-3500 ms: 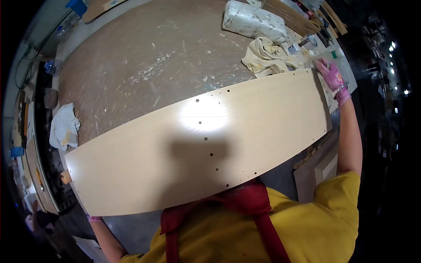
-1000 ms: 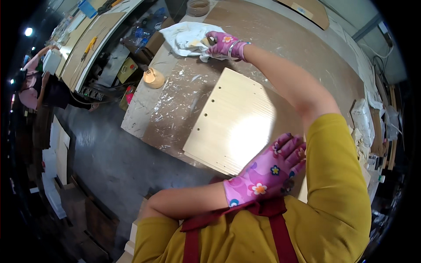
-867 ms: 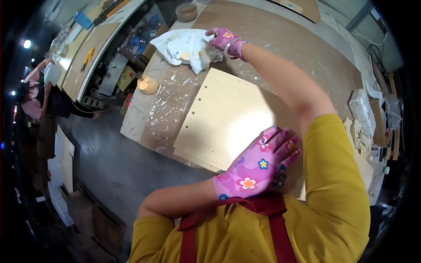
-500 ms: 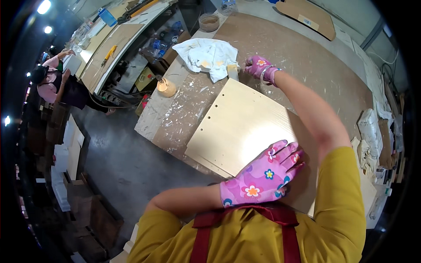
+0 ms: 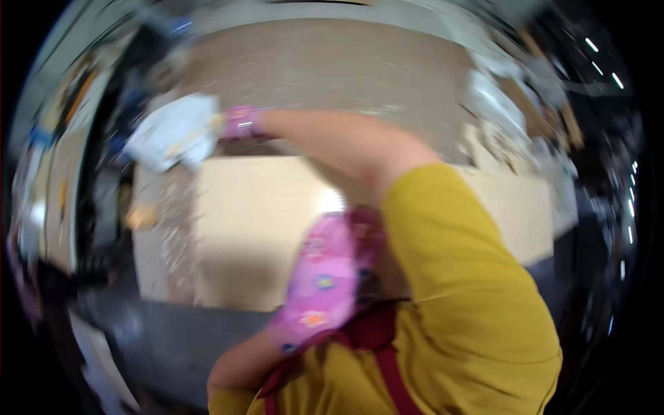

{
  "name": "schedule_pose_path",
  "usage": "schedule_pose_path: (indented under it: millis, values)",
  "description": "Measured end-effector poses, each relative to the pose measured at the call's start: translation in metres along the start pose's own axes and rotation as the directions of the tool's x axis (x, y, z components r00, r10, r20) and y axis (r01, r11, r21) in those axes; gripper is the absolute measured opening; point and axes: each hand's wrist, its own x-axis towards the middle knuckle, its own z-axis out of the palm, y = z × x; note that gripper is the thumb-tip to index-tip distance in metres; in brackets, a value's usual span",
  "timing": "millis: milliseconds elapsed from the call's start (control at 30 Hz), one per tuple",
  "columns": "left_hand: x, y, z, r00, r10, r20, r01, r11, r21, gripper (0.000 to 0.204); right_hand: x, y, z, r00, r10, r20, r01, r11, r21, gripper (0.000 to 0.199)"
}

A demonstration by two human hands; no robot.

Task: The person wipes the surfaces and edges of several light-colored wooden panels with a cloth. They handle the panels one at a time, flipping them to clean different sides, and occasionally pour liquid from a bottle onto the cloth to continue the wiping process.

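On the table, a board lies in front of a rag (near its far-left corner).

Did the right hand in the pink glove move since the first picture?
Yes, the right hand moved left along the worktable, from near the cream cloth to beside the white cloth.

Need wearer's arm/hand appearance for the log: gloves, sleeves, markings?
Left hand: pink-purple glove with printed flowers, including an orange-centred white one and a blue one with a yellow centre. Right hand: pink-purple glove too, blurred, with what looks like a shiny band at the wrist. Both forearms bare; mustard-yellow sleeves, the right sleeve ending near the elbow. No cables visible on either arm.
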Motion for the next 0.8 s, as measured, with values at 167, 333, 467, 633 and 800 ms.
schedule_pose_path:
  millis: [167, 333, 467, 633, 800]
  values:
    - [0.021, -0.058, -0.008, 0.988, 0.157, 0.001, 0.011, -0.059, -0.998, 0.059, -0.179, -0.057, -0.11, 0.979, 0.064, -0.192, -0.023, 0.978, 0.209, 0.047]
    - [0.033, -0.06, -0.015, 0.956, 0.291, 0.03, 0.032, -0.004, -0.999, 0.056, -0.406, 0.007, -0.171, 0.895, 0.181, -0.407, 0.031, 0.886, 0.463, 0.062]
    - [0.057, -0.059, -0.011, 0.954, 0.292, 0.062, 0.099, -0.114, -0.989, 0.06, -0.562, 0.086, -0.184, 0.638, 0.362, -0.68, -0.303, 0.93, 0.211, 0.067]
    - [0.112, -0.038, -0.023, 0.979, 0.201, 0.032, 0.02, 0.059, -0.998, 0.061, -0.591, 0.078, -0.159, 0.625, 0.28, -0.729, -0.488, 0.869, -0.085, 0.053]
    - [0.125, -0.014, -0.014, 0.973, 0.229, 0.008, -0.01, 0.078, -0.997, 0.06, -0.548, 0.051, -0.13, 0.771, 0.185, -0.609, -0.403, 0.882, -0.243, 0.043]
